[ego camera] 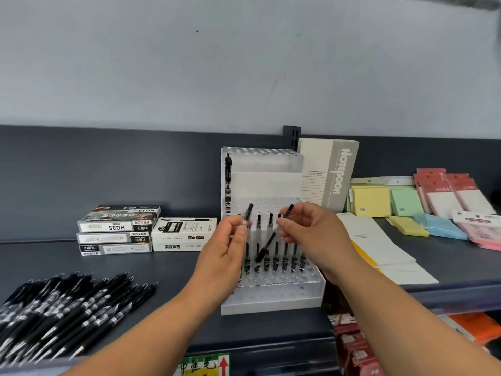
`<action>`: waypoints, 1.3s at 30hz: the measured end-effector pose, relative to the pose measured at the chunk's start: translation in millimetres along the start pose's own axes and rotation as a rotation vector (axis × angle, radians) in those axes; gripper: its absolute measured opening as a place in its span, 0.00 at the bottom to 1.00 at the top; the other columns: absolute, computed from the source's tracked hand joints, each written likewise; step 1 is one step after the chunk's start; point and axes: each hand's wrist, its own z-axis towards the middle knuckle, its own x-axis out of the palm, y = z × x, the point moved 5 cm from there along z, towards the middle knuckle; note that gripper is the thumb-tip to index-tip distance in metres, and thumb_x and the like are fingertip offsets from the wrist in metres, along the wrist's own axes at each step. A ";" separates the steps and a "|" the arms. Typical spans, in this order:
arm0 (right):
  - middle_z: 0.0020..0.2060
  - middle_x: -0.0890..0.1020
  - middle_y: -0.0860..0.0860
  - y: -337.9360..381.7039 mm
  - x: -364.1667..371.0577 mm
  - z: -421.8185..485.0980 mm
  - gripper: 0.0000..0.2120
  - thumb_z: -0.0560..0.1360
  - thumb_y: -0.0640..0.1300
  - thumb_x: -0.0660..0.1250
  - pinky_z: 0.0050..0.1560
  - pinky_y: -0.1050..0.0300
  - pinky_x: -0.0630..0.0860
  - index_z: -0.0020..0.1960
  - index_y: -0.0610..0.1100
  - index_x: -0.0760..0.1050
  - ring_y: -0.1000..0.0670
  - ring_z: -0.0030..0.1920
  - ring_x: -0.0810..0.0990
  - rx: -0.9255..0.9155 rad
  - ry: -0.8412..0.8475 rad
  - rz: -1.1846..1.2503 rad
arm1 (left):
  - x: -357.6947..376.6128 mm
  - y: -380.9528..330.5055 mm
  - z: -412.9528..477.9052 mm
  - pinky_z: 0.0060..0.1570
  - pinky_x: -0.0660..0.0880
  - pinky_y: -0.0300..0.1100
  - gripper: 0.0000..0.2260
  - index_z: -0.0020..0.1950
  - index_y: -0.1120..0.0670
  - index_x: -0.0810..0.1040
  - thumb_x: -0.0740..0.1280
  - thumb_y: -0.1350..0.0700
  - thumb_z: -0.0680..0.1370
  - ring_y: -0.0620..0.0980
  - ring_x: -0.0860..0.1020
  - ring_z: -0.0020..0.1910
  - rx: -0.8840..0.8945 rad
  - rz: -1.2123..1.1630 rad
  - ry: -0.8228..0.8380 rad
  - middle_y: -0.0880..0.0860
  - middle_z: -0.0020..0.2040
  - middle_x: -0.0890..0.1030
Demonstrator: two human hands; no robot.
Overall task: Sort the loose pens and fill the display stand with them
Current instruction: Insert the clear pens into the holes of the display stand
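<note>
A white stepped display stand (273, 299) with rows of holes stands in the middle of the dark shelf. Several black pens (276, 260) stand in one of its lower rows, and one pen (228, 172) stands at its upper left. My left hand (225, 248) pinches a black pen (248, 214) upright in front of the stand. My right hand (311, 232) pinches another black pen (272, 238), tilted with its tip down to the left, over the filled row. A heap of loose black pens (65, 310) lies at the lower left.
Stacked pen boxes (116, 229) and a white box (184, 233) sit left of the stand. A notebook (329, 175) stands behind it on the right. Sticky-note pads (371, 200), pink packs (447, 194) and paper sheets (379, 242) fill the right side.
</note>
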 end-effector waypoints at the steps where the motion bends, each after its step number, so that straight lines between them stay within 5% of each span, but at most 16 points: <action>1: 0.38 0.85 0.49 -1.4 -3.3 0.4 0.05 0.74 0.37 0.71 0.41 0.61 0.81 0.49 0.43 0.80 0.55 0.36 0.84 -0.005 -0.005 0.012 | 2.1 -0.7 0.3 0.45 0.72 0.30 0.07 0.55 0.42 0.74 0.59 0.48 0.80 0.39 0.76 0.44 -0.006 0.006 -0.005 0.43 0.49 0.78; 4: 0.38 0.85 0.49 -1.6 -11.0 1.7 0.06 0.73 0.37 0.72 0.43 0.59 0.82 0.49 0.43 0.80 0.55 0.36 0.84 -0.031 -0.032 0.024 | 2.4 -6.5 2.7 0.44 0.67 0.21 0.05 0.52 0.43 0.78 0.65 0.52 0.78 0.35 0.75 0.45 -0.004 0.059 -0.072 0.41 0.54 0.76; 9: 0.38 0.85 0.51 1.0 -15.0 3.0 0.05 0.72 0.40 0.73 0.45 0.56 0.82 0.45 0.48 0.80 0.54 0.38 0.85 -0.101 -0.036 -0.036 | 1.3 -8.2 4.7 0.40 0.70 0.23 0.06 0.50 0.45 0.81 0.71 0.55 0.75 0.33 0.76 0.38 -0.004 0.064 -0.185 0.45 0.44 0.81; 19: 0.40 0.85 0.54 -1.4 -1.9 11.6 0.06 0.71 0.45 0.75 0.49 0.55 0.81 0.46 0.51 0.80 0.56 0.41 0.84 -0.159 0.046 -0.241 | 4.1 -12.3 5.8 0.36 0.69 0.23 0.03 0.44 0.45 0.78 0.71 0.52 0.74 0.37 0.76 0.37 0.019 0.402 -0.225 0.43 0.40 0.78; 26: 0.41 0.82 0.56 -4.5 17.2 17.6 0.09 0.73 0.48 0.72 0.39 0.71 0.71 0.51 0.48 0.80 0.58 0.41 0.79 -0.158 0.136 -0.476 | 2.6 -13.8 14.8 0.35 0.63 0.28 0.07 0.50 0.48 0.77 0.71 0.53 0.74 0.39 0.70 0.35 0.086 0.634 -0.201 0.43 0.38 0.71; 30: 0.44 0.82 0.54 -8.0 26.5 17.8 0.11 0.74 0.52 0.70 0.48 0.62 0.73 0.53 0.48 0.80 0.54 0.48 0.78 -0.150 0.181 -0.580 | 0.0 -15.2 20.4 0.35 0.63 0.33 0.08 0.54 0.49 0.79 0.69 0.52 0.75 0.40 0.70 0.36 0.087 0.660 -0.176 0.44 0.38 0.71; 39: 0.41 0.83 0.49 4.9 29.1 20.7 0.12 0.76 0.52 0.67 0.41 0.59 0.71 0.47 0.45 0.82 0.50 0.43 0.79 -0.196 0.217 -0.721 | -6.1 -20.3 29.8 0.35 0.65 0.34 0.04 0.44 0.45 0.82 0.70 0.47 0.75 0.40 0.72 0.36 0.063 0.654 -0.136 0.45 0.35 0.73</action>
